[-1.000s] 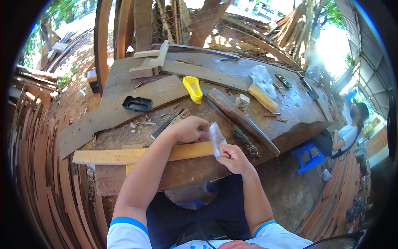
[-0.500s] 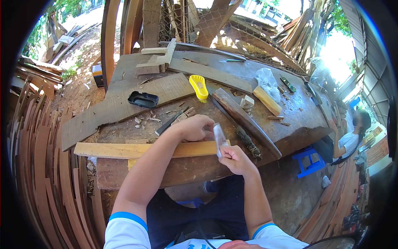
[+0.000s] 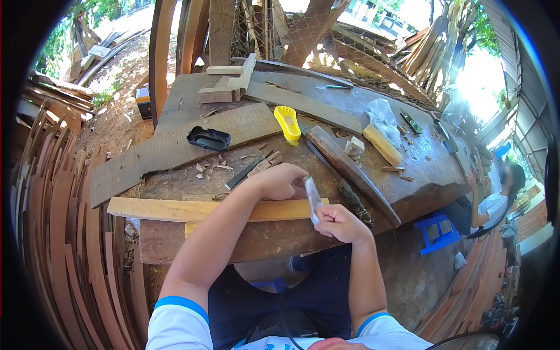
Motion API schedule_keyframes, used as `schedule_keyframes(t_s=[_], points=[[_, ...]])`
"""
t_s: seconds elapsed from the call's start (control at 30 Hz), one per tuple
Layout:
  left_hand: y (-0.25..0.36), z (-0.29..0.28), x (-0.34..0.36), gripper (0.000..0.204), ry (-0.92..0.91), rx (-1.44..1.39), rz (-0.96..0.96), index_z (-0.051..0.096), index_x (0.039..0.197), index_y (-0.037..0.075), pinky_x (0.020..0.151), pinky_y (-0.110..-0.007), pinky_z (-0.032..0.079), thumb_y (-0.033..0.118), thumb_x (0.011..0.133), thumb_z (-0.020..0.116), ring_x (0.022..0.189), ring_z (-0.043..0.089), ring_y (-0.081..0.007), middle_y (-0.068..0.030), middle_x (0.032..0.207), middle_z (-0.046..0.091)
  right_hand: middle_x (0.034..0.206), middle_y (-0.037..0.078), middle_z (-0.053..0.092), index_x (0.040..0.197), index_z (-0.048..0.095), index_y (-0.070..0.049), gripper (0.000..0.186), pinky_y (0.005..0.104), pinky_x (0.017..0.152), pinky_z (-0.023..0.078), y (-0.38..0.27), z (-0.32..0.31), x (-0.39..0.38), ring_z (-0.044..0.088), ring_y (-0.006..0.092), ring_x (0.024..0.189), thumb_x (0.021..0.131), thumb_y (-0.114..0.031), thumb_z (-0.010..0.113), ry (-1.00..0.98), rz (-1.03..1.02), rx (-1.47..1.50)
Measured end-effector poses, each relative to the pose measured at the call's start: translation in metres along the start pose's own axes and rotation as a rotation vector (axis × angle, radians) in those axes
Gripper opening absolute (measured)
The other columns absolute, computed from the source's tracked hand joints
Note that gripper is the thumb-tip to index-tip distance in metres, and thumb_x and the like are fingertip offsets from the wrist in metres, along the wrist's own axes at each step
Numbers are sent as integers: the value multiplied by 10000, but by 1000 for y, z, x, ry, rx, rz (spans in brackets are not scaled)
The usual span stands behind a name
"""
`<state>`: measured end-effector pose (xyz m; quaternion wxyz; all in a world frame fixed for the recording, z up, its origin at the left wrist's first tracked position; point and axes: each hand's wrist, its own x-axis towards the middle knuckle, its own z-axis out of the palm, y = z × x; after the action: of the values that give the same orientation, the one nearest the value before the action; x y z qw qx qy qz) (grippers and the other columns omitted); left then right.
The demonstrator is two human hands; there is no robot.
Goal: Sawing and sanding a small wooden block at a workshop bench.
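In my right hand [image 3: 344, 224] is the lower end of a whitish, slightly shiny flat strip [image 3: 314, 197], pinched between thumb and fingers. What the strip is made of is unclear. My left hand [image 3: 282, 182] is closed at its upper end, its fingertips partly hidden behind the strip. Under both hands a long, light-coloured wooden bar [image 3: 154, 209] lies along the near edge of the wooden workbench [image 3: 175, 239]. My left forearm crosses over this bar. Close beyond my left hand are a dark flat tool [image 3: 243, 172] and small wood offcuts [image 3: 265, 163].
On the bench lie a yellow brush [image 3: 286, 122], a black tray [image 3: 208, 139], a dark heavy timber [image 3: 353, 175], a pale wood block [image 3: 382, 144] and a clear plastic bag [image 3: 382, 116]. A blue stool [image 3: 437, 232] and another person [image 3: 493, 204] are at the right. Wooden planks [image 3: 61, 233] stand at the left.
The whole bench scene has shifted slightly to the right in view. My hands keep about the same grip, and the strip is tilted a little differently.
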<state>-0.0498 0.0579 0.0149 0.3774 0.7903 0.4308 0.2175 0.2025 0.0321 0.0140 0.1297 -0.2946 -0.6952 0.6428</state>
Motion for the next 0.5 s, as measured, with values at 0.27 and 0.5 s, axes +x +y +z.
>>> schedule_keyframes(t_s=[0.27, 0.5], points=[[1, 2, -1, 150, -5, 11, 19, 683, 1034, 7, 717, -342, 564, 119, 937, 709, 837, 712, -187, -117, 911, 725, 651, -64, 446, 714, 381, -120, 349, 243, 517, 309, 4, -11, -4, 411, 35, 578, 931, 3, 625, -96, -20, -70], [4, 2, 2, 177, 10, -289, -167, 681, 1045, 0, 755, -364, 558, 128, 927, 711, 854, 716, -208, -130, 931, 727, 667, -86, 330, 739, 370, -100, 340, 254, 539, 296, 8, 0, -7, 348, 33, 619, 929, 5, 631, 145, -71, -85]])
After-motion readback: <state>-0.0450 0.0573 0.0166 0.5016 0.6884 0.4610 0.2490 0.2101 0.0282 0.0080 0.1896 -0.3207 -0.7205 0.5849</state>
